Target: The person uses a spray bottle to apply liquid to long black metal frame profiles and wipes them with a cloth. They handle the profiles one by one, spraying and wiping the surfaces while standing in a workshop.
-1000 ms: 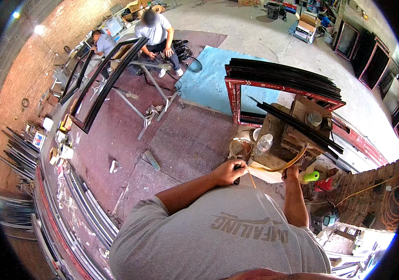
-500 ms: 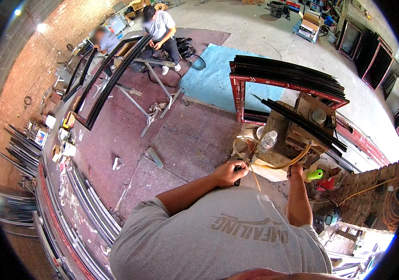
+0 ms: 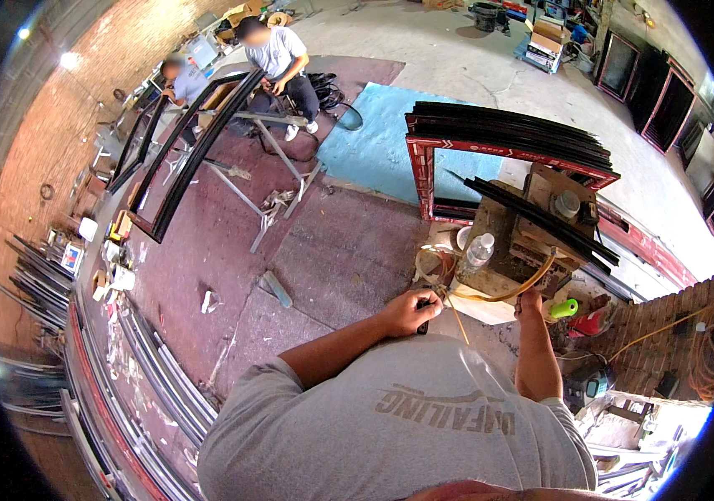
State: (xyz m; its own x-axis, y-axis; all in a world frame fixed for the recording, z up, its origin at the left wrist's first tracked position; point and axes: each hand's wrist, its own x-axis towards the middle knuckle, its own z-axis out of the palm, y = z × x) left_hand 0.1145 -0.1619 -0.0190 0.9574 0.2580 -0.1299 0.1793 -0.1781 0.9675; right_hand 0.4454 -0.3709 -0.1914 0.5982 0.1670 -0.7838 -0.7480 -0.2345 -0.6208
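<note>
My left hand (image 3: 412, 312) is closed in front of my shirt, thumb and fingers pressed around a small dark object that mostly hides in the palm. Close beside it, a yellowish hose (image 3: 503, 295) curves from near those fingers to the worn workbench (image 3: 491, 219). At the bench's near side my right hand (image 3: 529, 304) is closed too; what its fingers grip does not show. A clear plastic bottle (image 3: 480, 250) stands on the bench between the hands' far sides. Two long black profiles (image 3: 541, 219) lie across the bench next to a lidded jar (image 3: 567, 204).
A stack of black and red window frames (image 3: 507, 142) stands behind the bench, by a blue mat (image 3: 367, 142). Two people (image 3: 278, 63) work at far left around a dark frame (image 3: 198, 159) on trestles. Long profiles (image 3: 152, 359) lie at left. A bright green object (image 3: 564, 308) sits right.
The view has shifted slightly. My hands stay in nearly the same places, both closed; the left wrist has turned a little. The far person in grey has raised the head slightly.
</note>
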